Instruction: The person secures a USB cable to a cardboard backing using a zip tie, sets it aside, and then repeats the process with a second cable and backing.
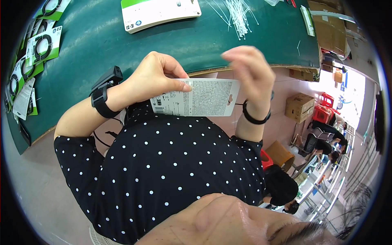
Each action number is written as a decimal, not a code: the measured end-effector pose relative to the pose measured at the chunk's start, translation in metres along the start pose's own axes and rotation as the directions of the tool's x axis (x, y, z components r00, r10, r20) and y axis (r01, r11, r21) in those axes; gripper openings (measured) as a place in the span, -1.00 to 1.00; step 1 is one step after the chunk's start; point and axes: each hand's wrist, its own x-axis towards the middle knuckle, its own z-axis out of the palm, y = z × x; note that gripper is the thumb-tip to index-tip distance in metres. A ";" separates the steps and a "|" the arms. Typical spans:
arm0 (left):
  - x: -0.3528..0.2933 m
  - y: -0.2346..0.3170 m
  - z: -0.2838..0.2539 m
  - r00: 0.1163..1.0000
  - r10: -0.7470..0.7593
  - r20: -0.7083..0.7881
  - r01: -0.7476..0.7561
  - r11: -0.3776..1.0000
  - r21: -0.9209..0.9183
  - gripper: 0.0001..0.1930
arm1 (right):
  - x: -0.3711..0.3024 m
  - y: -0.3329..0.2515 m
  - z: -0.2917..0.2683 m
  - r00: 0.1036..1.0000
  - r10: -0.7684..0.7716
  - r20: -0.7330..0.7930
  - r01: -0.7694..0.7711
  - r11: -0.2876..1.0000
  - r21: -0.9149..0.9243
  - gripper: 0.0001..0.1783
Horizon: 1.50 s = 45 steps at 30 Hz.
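A white printed backing card (pixel 210 98) with a hang hole at its right end is held level in front of my body. My left hand (pixel 157 75) pinches its left part, with the thumb over the printed side and the fingers behind. My right hand (pixel 255 73) is raised beside the card's right end, its fingers curved and smeared by motion; whether it holds anything I cannot make out. Beyond my hands, a stack of green-and-white cards (pixel 161 18) lies on the green table, and a pile of white cable ties (pixel 237 18) is to its right.
The green table (pixel 94 41) carries carded black coiled cables (pixel 43 47) at the far left. A black device (pixel 108 77) is strapped at my left wrist. At the right are cardboard boxes (pixel 300 107), red stools (pixel 323 111) and other people (pixel 281 185) at benches.
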 end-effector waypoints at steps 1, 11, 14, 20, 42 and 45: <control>-0.002 0.001 0.000 1.000 0.003 0.001 -0.003 1.000 0.006 -0.81 | -0.001 0.007 -0.003 1.000 -0.003 -0.006 0.003 1.000 -0.002 -0.88; -0.017 0.010 0.000 0.985 0.169 -0.021 -0.170 0.984 -0.050 -0.86 | -0.036 0.034 0.052 0.500 0.526 0.688 -0.862 0.228 0.453 -0.67; -0.012 0.007 -0.002 0.994 0.092 -0.056 -0.098 0.988 -0.117 -0.85 | -0.030 0.024 0.067 0.380 0.659 0.650 -0.885 0.055 0.461 -0.65; 0.000 -0.005 -0.013 0.983 -0.094 -0.156 0.041 0.949 -0.314 -0.84 | -0.084 0.070 0.081 0.854 0.295 0.429 -0.367 -0.245 0.897 -0.63; -0.005 -0.016 -0.012 0.988 -0.079 -0.135 0.019 0.918 -0.396 -0.83 | -0.103 0.023 0.078 0.837 0.511 0.194 -0.535 0.694 0.482 -0.51; -0.004 -0.018 -0.010 0.987 -0.081 -0.137 0.023 0.924 -0.382 -0.80 | -0.108 0.022 0.077 0.867 0.451 0.211 -0.496 0.745 0.446 -0.51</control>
